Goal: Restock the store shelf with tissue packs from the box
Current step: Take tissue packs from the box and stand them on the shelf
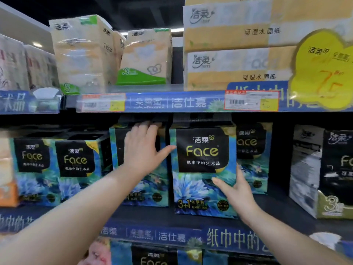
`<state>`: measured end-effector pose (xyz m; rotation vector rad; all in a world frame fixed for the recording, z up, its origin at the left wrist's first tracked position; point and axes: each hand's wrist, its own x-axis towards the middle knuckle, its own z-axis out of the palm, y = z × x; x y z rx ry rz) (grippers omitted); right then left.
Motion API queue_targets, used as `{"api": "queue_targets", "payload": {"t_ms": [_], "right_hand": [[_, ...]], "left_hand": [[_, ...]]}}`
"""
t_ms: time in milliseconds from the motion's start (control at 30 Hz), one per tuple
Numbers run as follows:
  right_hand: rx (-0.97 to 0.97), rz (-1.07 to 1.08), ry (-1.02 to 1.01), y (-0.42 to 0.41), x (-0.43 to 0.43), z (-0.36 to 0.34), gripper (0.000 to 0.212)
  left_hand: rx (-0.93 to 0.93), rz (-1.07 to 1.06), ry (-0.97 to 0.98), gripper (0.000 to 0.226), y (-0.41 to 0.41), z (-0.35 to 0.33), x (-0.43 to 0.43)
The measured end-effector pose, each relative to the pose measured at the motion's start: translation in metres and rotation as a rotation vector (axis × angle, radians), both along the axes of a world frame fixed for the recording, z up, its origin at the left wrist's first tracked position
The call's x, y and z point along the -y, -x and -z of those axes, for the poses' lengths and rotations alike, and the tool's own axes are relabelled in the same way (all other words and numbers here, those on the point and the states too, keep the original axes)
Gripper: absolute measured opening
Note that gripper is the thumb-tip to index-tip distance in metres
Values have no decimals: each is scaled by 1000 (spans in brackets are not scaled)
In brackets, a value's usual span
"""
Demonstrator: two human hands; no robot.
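Tissue pack (202, 169), black "Face" label over a blue floral print: it stands upright on the middle shelf (277, 205), front face toward you, just beside a neighbouring pack (150, 190) of the same design on its left. Your right hand (236, 188) grips its lower right edge, thumb laid across the front face and fingers running up the right side; the forearm rises from the lower right. Your left hand (141, 150) lies flat on the front of the neighbouring pack, fingers straight with their tips at its top edge, thumb spread wide to the right and touching the left edge of the tissue pack; the forearm reaches in from the lower left. The upper shelf (172, 102) carries beige and yellow packs, with a yellow price sign (322, 69) at its right end
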<state>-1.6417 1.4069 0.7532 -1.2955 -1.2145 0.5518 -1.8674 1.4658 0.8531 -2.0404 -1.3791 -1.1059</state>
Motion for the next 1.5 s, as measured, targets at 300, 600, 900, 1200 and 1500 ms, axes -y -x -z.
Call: {"api": "queue_targets", "payload": {"t_ms": [300, 600, 900, 1200, 1500], "right_hand": [[217, -6, 238, -5, -9, -7, 113], [246, 34, 233, -5, -28, -1, 113], [264, 23, 238, -12, -38, 0, 111], [229, -19, 201, -8, -39, 2, 106], [256, 25, 203, -1, -43, 0, 108]], "left_hand": [[-187, 39, 215, 95, 6, -12, -38], [-159, 47, 23, 84, 5, 2, -48], [-152, 20, -21, 93, 2, 7, -61], [-150, 40, -37, 92, 10, 9, -66], [-179, 79, -93, 84, 10, 12, -69]]}}
